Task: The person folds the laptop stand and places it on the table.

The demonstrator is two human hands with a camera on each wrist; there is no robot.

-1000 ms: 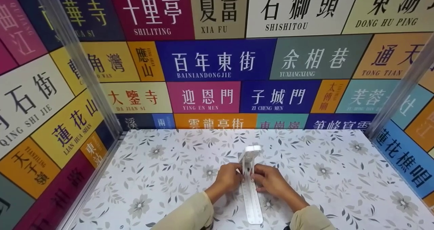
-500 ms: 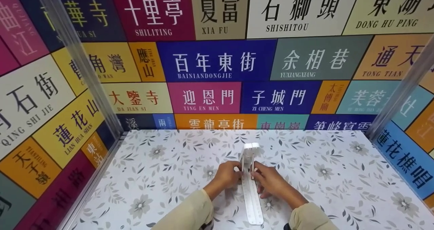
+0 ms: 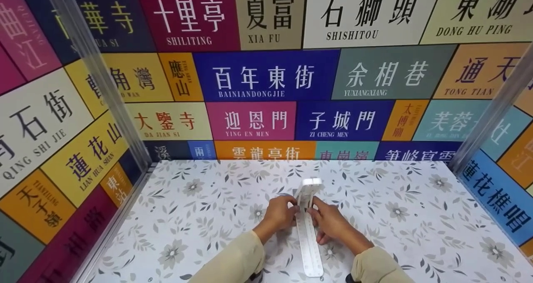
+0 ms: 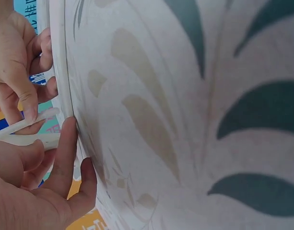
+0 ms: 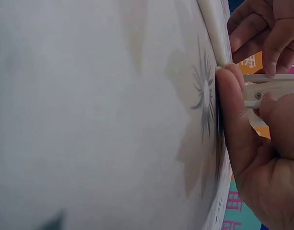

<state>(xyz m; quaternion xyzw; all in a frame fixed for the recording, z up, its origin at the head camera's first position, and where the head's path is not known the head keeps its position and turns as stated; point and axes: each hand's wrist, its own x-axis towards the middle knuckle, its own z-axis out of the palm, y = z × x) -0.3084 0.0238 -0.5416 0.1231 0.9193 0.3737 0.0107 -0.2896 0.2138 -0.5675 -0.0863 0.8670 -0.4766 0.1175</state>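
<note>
In the head view a white jointed plastic piece stands on the table, its long flat base (image 3: 310, 249) pointing toward me and its upright arm (image 3: 309, 190) rising at the far end. My left hand (image 3: 280, 214) pinches the lower part of the upright from the left. From the right, my right hand (image 3: 334, 222) holds the same part between thumb and fingers. A small screw (image 5: 258, 96) shows on the white arm in the right wrist view. The left wrist view has the left hand's (image 4: 51, 187) thumb and fingers round a white strip (image 4: 46, 140).
A white tabletop (image 3: 208, 233) with a grey leaf and flower print lies under everything. Colourful sign-printed panels (image 3: 266, 74) wall in the back and sides. Clear corner posts (image 3: 100, 74) rise at the back left and back right.
Both hands stay at the upright with small finger shifts. The upright's top looked narrower half a second ago and now shows a split between two parts. The base has hardly moved.
</note>
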